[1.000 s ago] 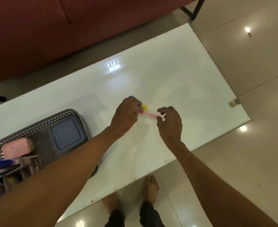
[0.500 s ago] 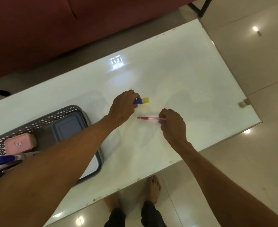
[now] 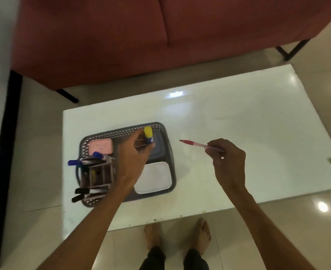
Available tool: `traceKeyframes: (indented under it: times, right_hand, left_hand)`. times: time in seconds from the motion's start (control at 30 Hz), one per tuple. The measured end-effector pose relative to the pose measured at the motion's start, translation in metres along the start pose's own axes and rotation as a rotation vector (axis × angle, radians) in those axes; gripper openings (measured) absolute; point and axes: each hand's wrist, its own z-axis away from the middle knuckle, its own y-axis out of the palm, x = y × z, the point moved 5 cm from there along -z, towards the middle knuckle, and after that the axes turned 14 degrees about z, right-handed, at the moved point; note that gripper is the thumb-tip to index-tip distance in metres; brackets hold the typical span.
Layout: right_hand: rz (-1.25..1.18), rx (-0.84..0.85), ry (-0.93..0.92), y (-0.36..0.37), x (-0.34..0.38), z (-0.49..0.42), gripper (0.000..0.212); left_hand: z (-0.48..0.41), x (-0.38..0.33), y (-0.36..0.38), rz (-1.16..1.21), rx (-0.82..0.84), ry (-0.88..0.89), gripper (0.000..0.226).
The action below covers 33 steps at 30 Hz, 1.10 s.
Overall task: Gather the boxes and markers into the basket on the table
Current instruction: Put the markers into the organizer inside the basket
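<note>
A blue marker with a yellow cap (image 3: pixel 148 137) is being pinched upright by the left hand (image 3: pixel 135 152) over the grey basket (image 3: pixel 166 133), apparently for dropping in; a pink pen (image 3: pixel 196 144), at three o'clock of the basket, is being gripped by the right hand (image 3: pixel 228 162), tip aimed basketward.

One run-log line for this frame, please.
left hand: holds yellow-capped marker over basket | right hand: holds pink pen above table

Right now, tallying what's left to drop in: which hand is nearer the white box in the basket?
Left. The left hand hovers over the basket, beside the white box; the right hand is over bare table.
</note>
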Motion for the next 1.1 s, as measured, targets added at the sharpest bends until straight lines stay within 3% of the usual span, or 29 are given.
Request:
traceKeyframes:
  times: [0.23, 0.47, 0.9, 1.1]
  right_hand:
    - [0.009, 0.11, -0.132, 0.058, 0.087, 0.034, 0.015]
    - [0.049, 0.167, -0.166, 0.105, 0.132, 0.052, 0.015]
    - [0.143, 0.177, -0.185, 0.139, 0.136, 0.067, 0.016]
    - [0.177, 0.186, -0.162, 0.147, 0.129, 0.069, 0.015]
  left_hand:
    - [0.044, 0.016, -0.118, -0.013, -0.264, -0.063, 0.032]
    - [0.061, 0.049, -0.169, 0.032, -0.339, -0.165, 0.034]
    - [0.04, 0.091, -0.148, -0.421, -0.159, -0.284, 0.026]
    - [0.04, 0.1, -0.139, -0.481, -0.081, -0.325, 0.019]
